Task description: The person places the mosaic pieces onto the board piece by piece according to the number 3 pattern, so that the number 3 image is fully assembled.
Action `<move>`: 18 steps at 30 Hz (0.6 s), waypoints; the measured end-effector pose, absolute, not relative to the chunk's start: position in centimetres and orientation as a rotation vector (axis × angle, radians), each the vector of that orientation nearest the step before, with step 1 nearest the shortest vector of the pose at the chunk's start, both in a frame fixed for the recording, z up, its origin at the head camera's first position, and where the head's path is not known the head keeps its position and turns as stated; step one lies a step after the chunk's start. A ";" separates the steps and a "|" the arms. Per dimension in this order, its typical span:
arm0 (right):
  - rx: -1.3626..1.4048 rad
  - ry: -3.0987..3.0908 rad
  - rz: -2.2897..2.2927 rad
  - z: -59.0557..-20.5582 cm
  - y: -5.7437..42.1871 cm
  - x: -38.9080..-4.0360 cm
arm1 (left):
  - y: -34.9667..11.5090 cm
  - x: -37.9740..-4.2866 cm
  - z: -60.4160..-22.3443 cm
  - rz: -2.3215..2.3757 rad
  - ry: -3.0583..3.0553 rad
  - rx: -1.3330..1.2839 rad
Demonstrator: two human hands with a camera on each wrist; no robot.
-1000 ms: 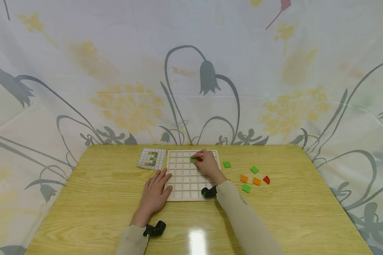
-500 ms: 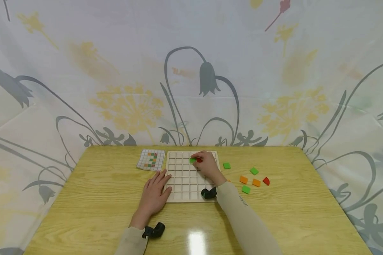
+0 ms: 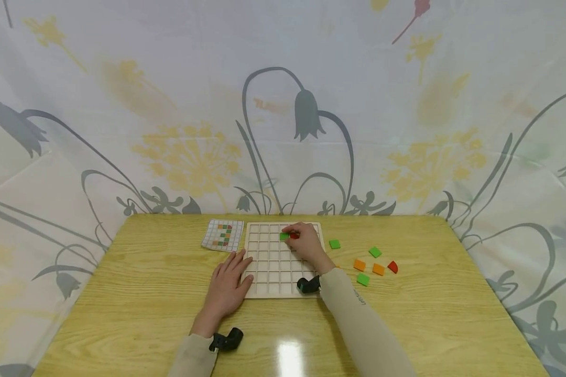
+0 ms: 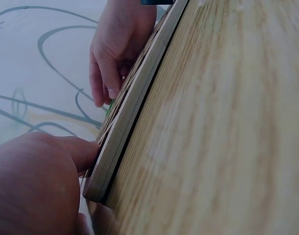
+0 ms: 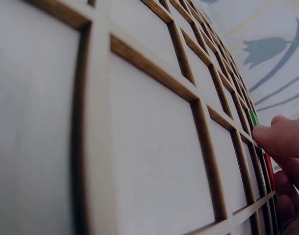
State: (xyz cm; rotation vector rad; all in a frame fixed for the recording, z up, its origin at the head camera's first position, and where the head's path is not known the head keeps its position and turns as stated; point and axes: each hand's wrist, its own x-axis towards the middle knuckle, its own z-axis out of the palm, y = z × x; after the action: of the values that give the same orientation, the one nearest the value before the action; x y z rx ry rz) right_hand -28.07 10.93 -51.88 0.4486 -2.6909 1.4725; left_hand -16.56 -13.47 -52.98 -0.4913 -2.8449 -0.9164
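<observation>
Rests loosely spread left hand (image 3: pixel 227 285) on grid board (image 3: pixel 274 276) at its left edge, probably to stop sliding, and pinches green tile (image 3: pixel 283 237) with right hand (image 3: pixel 307 243) near board's far edge, seemingly to square it beside red piece (image 3: pixel 294 236).

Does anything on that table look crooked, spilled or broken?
Nothing looks spilled or broken. The printed card lies slightly crooked left of the grid board, its edges not lined up with it. Loose tiles right of the board sit at mixed angles, seemingly scattered.
</observation>
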 end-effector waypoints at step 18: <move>0.315 -2.664 1.650 -51.6 11.1 -28.2 | -13.6 -16.8 -53.3 -0.907 -2.840 -0.509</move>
State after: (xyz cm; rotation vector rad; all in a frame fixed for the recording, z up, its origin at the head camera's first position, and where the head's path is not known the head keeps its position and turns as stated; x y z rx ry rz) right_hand -28.23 11.14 -51.57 0.3153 -2.6637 1.6499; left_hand -16.76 -13.61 -53.27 -0.5092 -2.8398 -0.9070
